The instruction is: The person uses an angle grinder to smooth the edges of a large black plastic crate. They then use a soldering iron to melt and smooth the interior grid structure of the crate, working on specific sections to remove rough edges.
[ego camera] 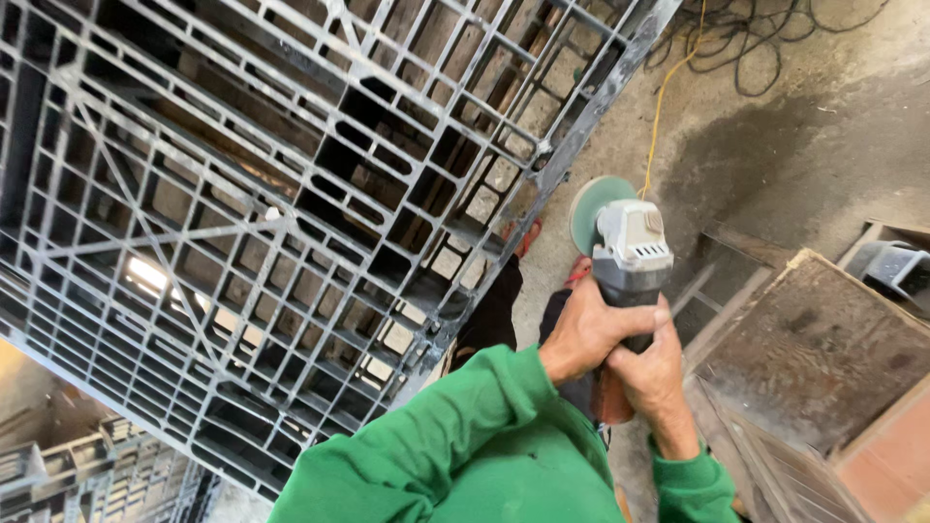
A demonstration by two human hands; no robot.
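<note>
Head view, looking down. Both hands are clamped together on a grey-bodied angle grinder with a pale green disc point(625, 254), held at centre right of the frame. The left hand point(586, 331) wraps the dark grip from the left side; the right hand point(659, 373) closes over the same grip from the right, just below and touching the left. Both arms wear green long sleeves point(465, 441) that fill the lower centre. The grinder's disc points up and away from the person, just right of the lower edge of a large grey plastic lattice pallet point(242, 223), which stands tilted and covers the upper left and centre of the frame. Disc and pallet edge are near; whether they touch cannot be told. A yellow cable point(662, 107) runs from the grinder toward the top of the frame across the stained concrete floor point(823, 126), where black cables point(765, 39) lie coiled at upper right. Worn wooden boxes point(814, 358) stand at lower right. More grey pallets point(87, 475) are stacked at lower left.
</note>
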